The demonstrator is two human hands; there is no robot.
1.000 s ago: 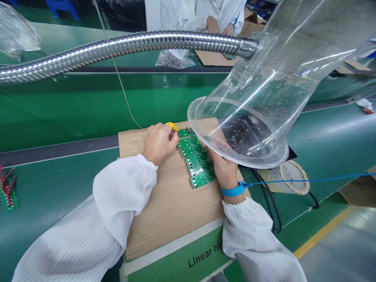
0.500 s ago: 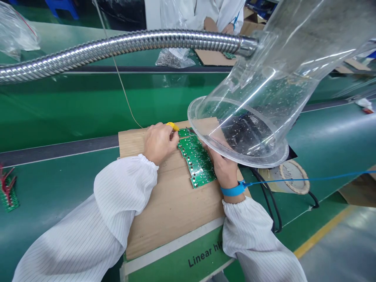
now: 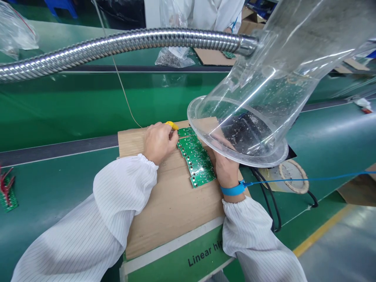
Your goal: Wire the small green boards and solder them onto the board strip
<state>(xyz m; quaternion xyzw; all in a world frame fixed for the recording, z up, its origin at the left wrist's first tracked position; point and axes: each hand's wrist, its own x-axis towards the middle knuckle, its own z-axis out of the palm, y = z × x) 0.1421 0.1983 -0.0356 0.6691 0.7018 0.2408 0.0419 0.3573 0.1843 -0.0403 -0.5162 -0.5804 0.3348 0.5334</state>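
Note:
My left hand (image 3: 160, 143) rests at the top of a green circuit board panel (image 3: 195, 158), its fingers closed around a small yellow-tipped tool (image 3: 172, 125). The panel lies on a brown cardboard sheet (image 3: 173, 199). My right hand (image 3: 225, 169) sits against the panel's right edge, and its fingers are partly hidden under a clear acrylic hood (image 3: 237, 131). That hood hangs just above the hand, with the board's upper right corner showing through or behind its rim. A blue wrist strap (image 3: 232, 189) circles my right wrist.
A flexible metal hose (image 3: 126, 42) crosses above the green bench (image 3: 58, 113) to the hood. Beyond it lie a plastic bag of small parts (image 3: 173, 58) and a co-worker's white sleeve (image 3: 216, 11). Black cables (image 3: 268, 199) run on the right; a board with red parts (image 3: 4, 194) sits far left.
The co-worker's hands beyond the metal hose have dropped mostly out of sight. My own hands and the panel have barely moved.

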